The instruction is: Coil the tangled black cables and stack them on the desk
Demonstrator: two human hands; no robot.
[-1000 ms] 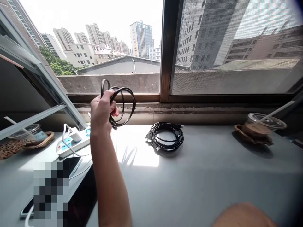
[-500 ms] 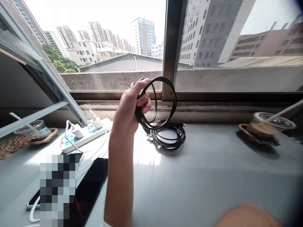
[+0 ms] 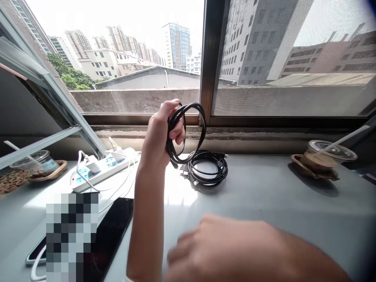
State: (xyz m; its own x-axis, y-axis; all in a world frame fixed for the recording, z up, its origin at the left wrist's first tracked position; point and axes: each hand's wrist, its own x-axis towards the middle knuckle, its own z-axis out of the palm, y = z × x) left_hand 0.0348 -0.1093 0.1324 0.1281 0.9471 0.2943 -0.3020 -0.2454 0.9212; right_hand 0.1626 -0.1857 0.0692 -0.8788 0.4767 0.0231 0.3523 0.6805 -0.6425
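Blur softens the right hand (image 3: pixel 223 246), fingers loosely bent; whether it holds anything, I cannot tell. Beyond, the left hand (image 3: pixel 160 125) is raised, curled round a looped black cable (image 3: pixel 172 156) above the table (image 3: pixel 264 196); behind, a black cable coil (image 3: pixel 210 181) lies near the table's far edge.

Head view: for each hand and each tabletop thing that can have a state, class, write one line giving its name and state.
Left hand: closed on the raised black cable
Right hand: blurred, grip unclear
Raised black cable: coiled
Lower black cable: coiled, lying flat
White power strip: plugs inserted
Right cup: lidded, straw in
Left cup: lidded
Black phone: face up, screen dark
Pixelated phone: flat, screen unclear
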